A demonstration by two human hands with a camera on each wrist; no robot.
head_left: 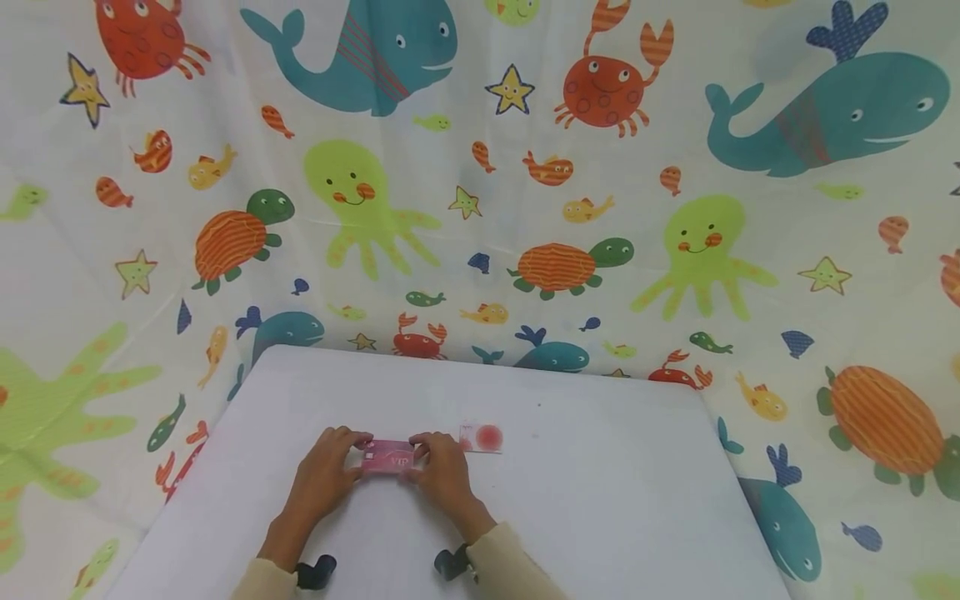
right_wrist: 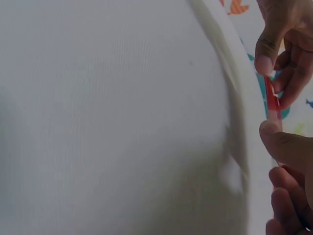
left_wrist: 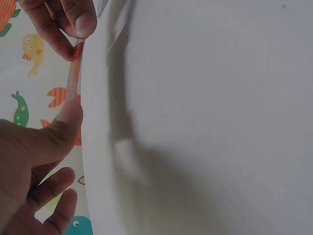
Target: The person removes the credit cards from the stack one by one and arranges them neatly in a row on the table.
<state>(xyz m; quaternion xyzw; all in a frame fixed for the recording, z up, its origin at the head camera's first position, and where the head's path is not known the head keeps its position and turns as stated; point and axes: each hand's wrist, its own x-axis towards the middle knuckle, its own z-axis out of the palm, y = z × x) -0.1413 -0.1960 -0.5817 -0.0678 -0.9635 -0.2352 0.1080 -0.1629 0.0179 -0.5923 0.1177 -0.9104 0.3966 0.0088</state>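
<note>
A pink card [head_left: 388, 457] with "VIP" printed in pale letters is held up between both hands. My left hand [head_left: 330, 467] pinches its left end between thumb and fingers, and my right hand [head_left: 442, 471] pinches the right end the same way. From the left wrist view the card [left_wrist: 74, 73] is almost edge-on, a thin strip partly red and partly pale. The right wrist view also has the card [right_wrist: 274, 105] nearly edge-on between the two thumbs. Just beyond the right hand, a white card-like piece [head_left: 481, 438] with a red round patch lies on the table.
A white-covered table [head_left: 600, 483] spreads under the hands, reaching farther to the right. Behind and beside it hangs a pale cloth [head_left: 465, 242] printed with sea animals. Dark bands [head_left: 317, 572] circle both wrists.
</note>
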